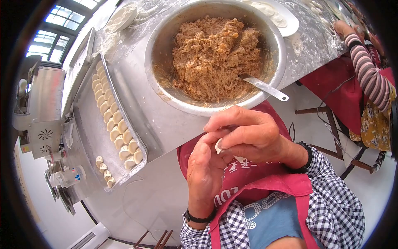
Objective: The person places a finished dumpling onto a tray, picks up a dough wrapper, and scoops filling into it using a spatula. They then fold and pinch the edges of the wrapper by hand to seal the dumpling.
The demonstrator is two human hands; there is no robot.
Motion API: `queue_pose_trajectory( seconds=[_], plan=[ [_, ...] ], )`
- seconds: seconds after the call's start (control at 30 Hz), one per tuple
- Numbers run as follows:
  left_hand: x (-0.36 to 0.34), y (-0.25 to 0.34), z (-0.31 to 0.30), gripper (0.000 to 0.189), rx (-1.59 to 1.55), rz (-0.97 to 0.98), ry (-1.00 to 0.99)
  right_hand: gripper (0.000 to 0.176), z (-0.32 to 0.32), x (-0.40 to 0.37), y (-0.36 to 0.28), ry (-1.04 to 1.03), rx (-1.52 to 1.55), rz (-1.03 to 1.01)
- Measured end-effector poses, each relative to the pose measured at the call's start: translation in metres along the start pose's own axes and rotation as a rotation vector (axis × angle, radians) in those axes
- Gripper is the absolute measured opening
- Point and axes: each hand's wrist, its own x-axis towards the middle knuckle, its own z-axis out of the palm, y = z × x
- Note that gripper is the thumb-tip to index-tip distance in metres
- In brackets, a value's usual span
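My left hand (204, 172) and my right hand (253, 135) meet in front of the red apron, fingers closed together round a small dumpling (218, 146). Only a pale edge of its dough shows between the fingertips; the rest is hidden. Just beyond the hands stands a large metal bowl (153, 68) of brown minced filling (211, 58). A flat metal spatula (265, 88) is stuck in the filling, its handle lying over the bowl's near rim. To the left, a metal tray (92, 137) carries rows of finished dumplings (115, 133), with several smaller ones near its corner.
Flour dusts the metal table (166, 133). A white plate (286, 20) with dough wrappers sits behind the bowl, and a flour container (121, 18) stands far left. A metal machine (45, 110) is at the left edge. Another person's striped sleeve (369, 72) reaches in at right, near a wooden stool (331, 124).
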Motion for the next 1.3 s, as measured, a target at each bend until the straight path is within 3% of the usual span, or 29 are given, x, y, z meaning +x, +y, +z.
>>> queue_pose_trajectory(
  seconds=[0.2,0.37,0.5,0.7,0.9,0.97,1.1,1.17,1.3],
  plan=[
    [0.001,0.003,0.007,0.042,0.021,-0.007,0.012,0.008,-0.004,0.000,0.002,-0.066,0.005,-0.066],
    [-0.001,0.003,0.007,0.037,0.043,0.001,0.116,0.011,0.005,0.000,-0.002,0.041,0.027,0.032],
    [0.000,0.003,0.008,0.037,0.037,0.008,0.091,0.014,0.001,0.000,-0.002,0.014,0.048,0.039],
    [0.001,0.002,0.007,0.036,0.039,0.010,0.096,0.018,-0.003,0.001,0.002,-0.069,0.042,-0.075],
    [0.000,0.002,0.004,0.036,-0.013,0.025,0.030,0.015,0.002,0.000,-0.002,0.052,0.098,0.076],
    [0.000,0.002,0.002,0.037,0.016,0.007,0.017,0.017,-0.006,0.000,0.005,-0.090,0.040,-0.081],
    [0.001,0.003,0.007,0.038,0.027,-0.029,0.038,0.019,-0.003,0.000,0.003,-0.072,0.014,-0.080],
    [0.000,0.003,0.004,0.038,0.017,-0.014,0.032,0.014,0.001,0.002,-0.006,0.003,0.035,0.043],
    [0.001,0.003,0.002,0.038,-0.025,0.003,0.009,0.014,0.004,-0.001,-0.001,0.044,0.081,0.063]
  ],
)
